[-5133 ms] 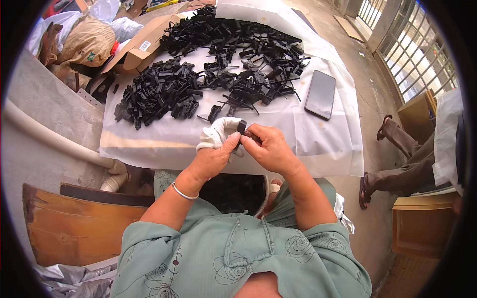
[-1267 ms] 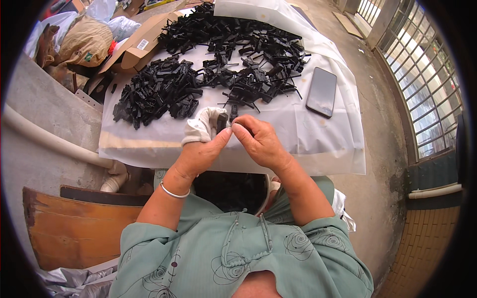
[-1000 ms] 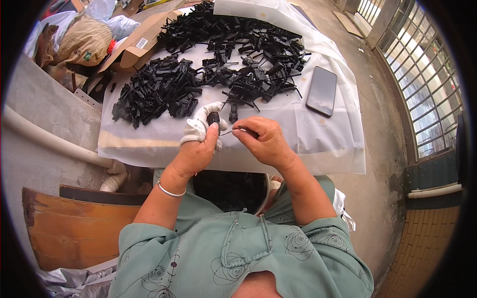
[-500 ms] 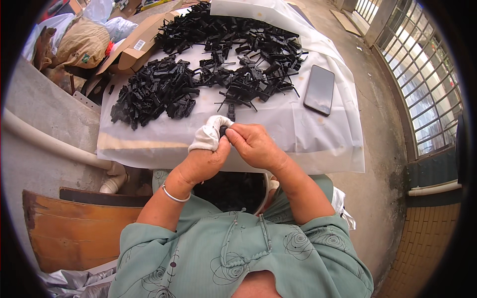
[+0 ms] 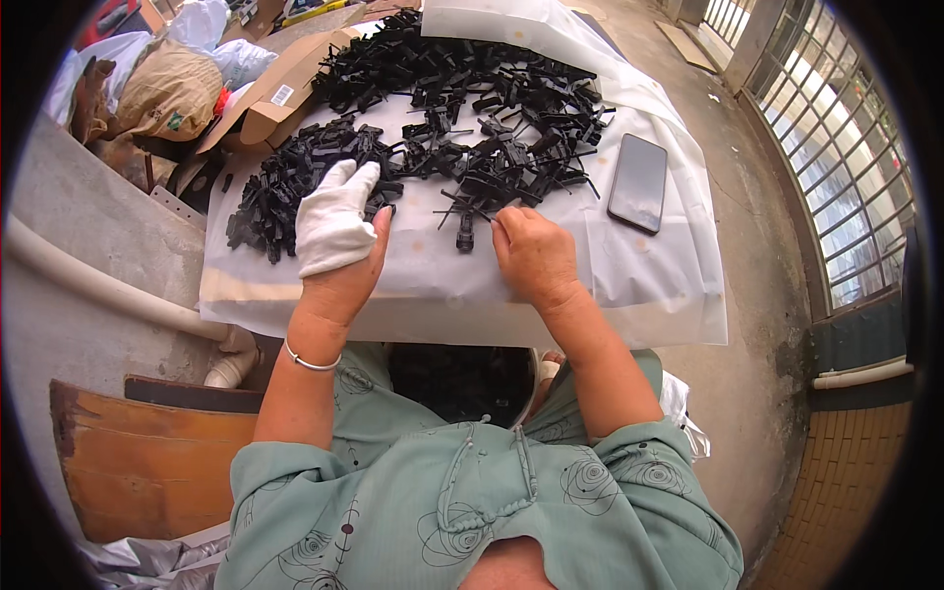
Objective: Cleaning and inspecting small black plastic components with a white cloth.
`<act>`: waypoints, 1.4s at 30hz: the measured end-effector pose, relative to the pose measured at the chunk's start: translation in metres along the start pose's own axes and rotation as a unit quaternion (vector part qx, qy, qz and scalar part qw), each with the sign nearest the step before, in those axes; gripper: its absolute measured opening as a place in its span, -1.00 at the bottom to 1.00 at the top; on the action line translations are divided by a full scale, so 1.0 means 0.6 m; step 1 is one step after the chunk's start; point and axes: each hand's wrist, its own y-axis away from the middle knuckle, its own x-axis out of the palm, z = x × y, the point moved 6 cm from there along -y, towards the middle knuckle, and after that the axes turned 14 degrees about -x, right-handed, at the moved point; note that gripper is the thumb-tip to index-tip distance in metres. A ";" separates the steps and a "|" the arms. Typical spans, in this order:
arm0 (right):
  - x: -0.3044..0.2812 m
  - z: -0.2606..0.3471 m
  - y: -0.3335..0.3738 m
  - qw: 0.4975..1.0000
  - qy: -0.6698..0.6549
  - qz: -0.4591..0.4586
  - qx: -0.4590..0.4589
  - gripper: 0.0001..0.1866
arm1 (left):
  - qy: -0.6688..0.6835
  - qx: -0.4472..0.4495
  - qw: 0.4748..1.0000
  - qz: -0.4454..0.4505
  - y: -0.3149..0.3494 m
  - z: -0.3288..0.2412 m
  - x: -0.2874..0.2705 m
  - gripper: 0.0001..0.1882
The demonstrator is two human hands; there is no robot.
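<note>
My left hand [image 5: 339, 226], in a white glove that leaves the thumb bare, reaches over the near right side of the left heap of black plastic parts [image 5: 270, 192]. Its fingers are stretched out and the thumb stands apart; a dark piece shows by the thumb tip. My bare right hand [image 5: 536, 251] is at the near edge of the larger spread of black plastic parts [image 5: 521, 162]. Thumb and forefinger pinch the end of a thin black plastic stick [image 5: 489, 217]. Just left of these fingers lies a single black plastic part [image 5: 465, 234].
White sheeting [image 5: 629, 295] covers the table. A dark smartphone [image 5: 637, 184] lies at the right. An open cardboard box [image 5: 280, 98] and stuffed bags [image 5: 172, 88] stand at the far left. Below the table edge, a round tub [image 5: 531, 393] holding dark pieces sits between my legs.
My hands have come apart from the small black piece they both held. The left moved left and forward to the heap; the right moved right and forward to the spread of parts.
</note>
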 end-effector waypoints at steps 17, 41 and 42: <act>-0.050 0.090 0.022 0.953 -0.083 -0.106 -0.270 -0.81 | 0.299 -0.164 0.900 0.271 0.056 -0.030 0.135 -0.68; -0.028 0.021 0.008 0.907 -0.421 -0.008 0.018 -0.75 | 0.459 -0.209 0.808 0.306 0.058 -0.061 0.119 -0.75; -0.031 0.031 0.008 0.925 -0.379 0.006 -0.017 -0.76 | 0.459 -0.209 0.808 0.306 0.061 -0.060 0.123 -0.75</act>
